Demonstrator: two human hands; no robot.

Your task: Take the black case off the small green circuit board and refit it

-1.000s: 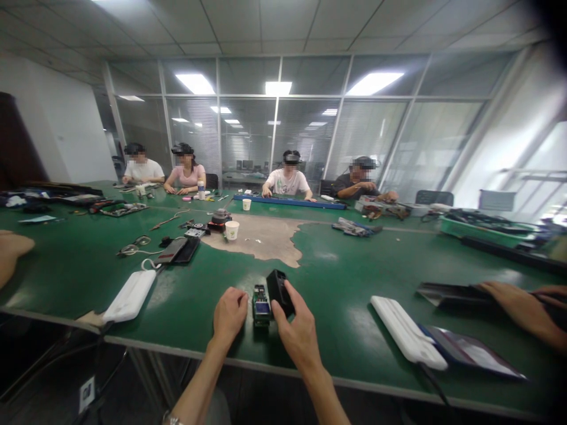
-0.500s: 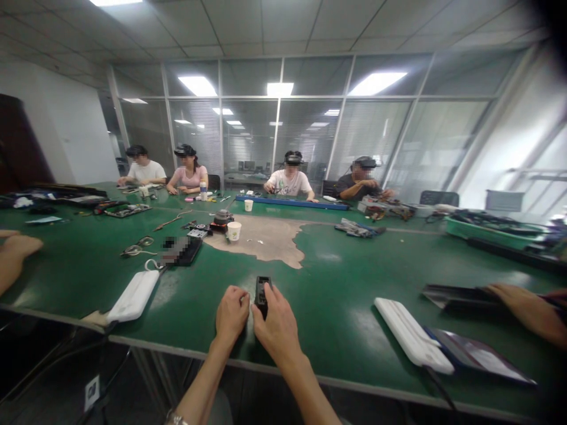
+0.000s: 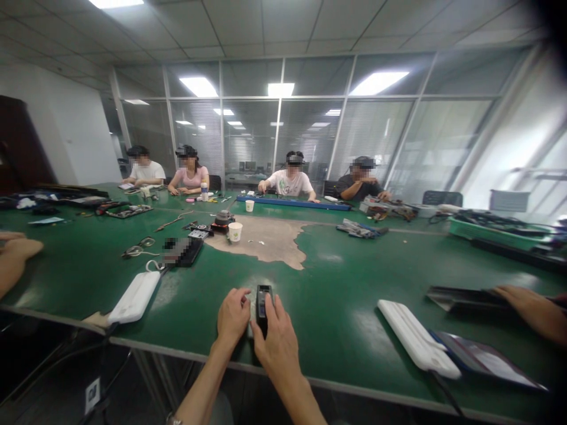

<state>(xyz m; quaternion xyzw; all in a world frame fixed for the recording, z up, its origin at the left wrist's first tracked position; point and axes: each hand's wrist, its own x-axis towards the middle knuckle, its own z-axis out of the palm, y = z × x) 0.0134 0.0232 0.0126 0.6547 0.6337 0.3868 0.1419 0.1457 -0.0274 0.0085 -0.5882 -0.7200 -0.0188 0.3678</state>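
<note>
A black rectangular plastic casing (image 3: 264, 292) stands on the green tabletop near the front edge. My right hand (image 3: 278, 336) grips it, fingers along its top and right side, the thumb low at its near left. The small green circuit board seen earlier is hidden at this spot, apparently under the casing. Just left of the casing, my left hand (image 3: 234, 316) rests on the table with its fingers curled inward. Whether anything lies in those fingers is hidden from me.
White power bank-like boxes lie at left (image 3: 135, 298) and right (image 3: 416, 336). A paper cup (image 3: 234, 232) stands ahead on a bare brown patch. Work gloves (image 3: 361, 228) and a green basket (image 3: 500, 227) are farther right. Co-workers sit opposite; another person's hand (image 3: 527, 304) is at right.
My right hand has brought the black casing left and down over the circuit board, which showed openly one second ago. My left hand stays curled beside it. The view has shifted slightly.
</note>
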